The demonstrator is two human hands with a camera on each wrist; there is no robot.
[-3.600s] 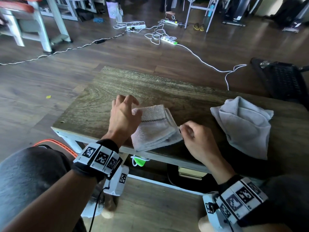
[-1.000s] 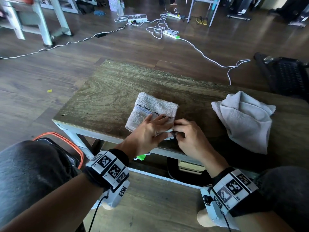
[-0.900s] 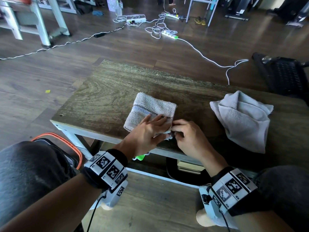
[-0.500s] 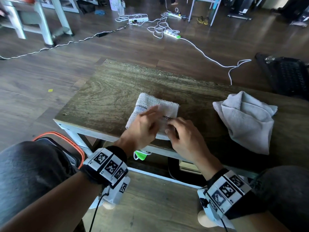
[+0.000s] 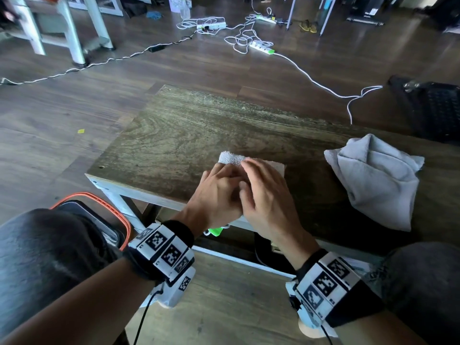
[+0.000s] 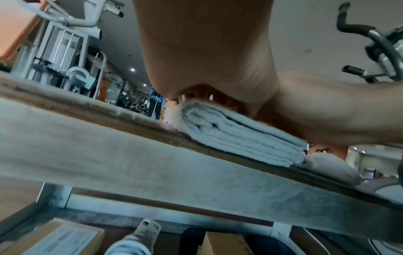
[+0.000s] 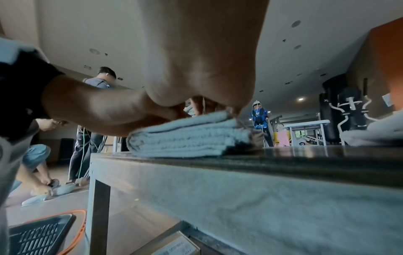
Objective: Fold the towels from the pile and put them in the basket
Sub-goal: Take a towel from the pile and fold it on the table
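Note:
A small pale folded towel (image 5: 230,158) lies near the front edge of the wooden table (image 5: 199,125). Both hands cover most of it. My left hand (image 5: 219,192) rests flat on its left part and my right hand (image 5: 266,195) presses on its right part, fingers stretched forward. In the wrist views the towel (image 6: 229,134) (image 7: 185,138) shows as a stack of several layers under both palms. A crumpled grey towel (image 5: 375,180) lies on the table to the right. The basket (image 5: 107,204), dark with an orange rim, stands on the floor at the left, beside my knee.
A black mesh crate (image 5: 435,108) sits on the floor beyond the table's right end. White cables and power strips (image 5: 261,44) trail over the floor behind. Cardboard boxes (image 6: 224,243) lie under the table. People stand in the room behind.
The towel has been folded over once more and is now narrower. Both hands moved forward from its near edge onto its top.

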